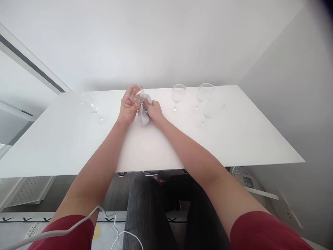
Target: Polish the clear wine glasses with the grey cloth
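Glass (pixel 138 95) is over the table's (pixel 247 139) far side, left of centre; the left hand (pixel 126 110) curls round its bowl, the right hand (pixel 155 110) pinches a cloth (pixel 143 118) beside it. Slack holding could drop it; twisting could crack it.

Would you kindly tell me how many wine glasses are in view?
5: one glass in the left hand, another glass left of it on the table, and a third, fourth and fifth right of the right hand.

Beyond the grip, a white wall (pixel 156 41); beneath the grip, a white table (pixel 234 146) (softly lit); lower, dark grey floor (pixel 117 192); rightward, a greyer side wall (pixel 299 90).
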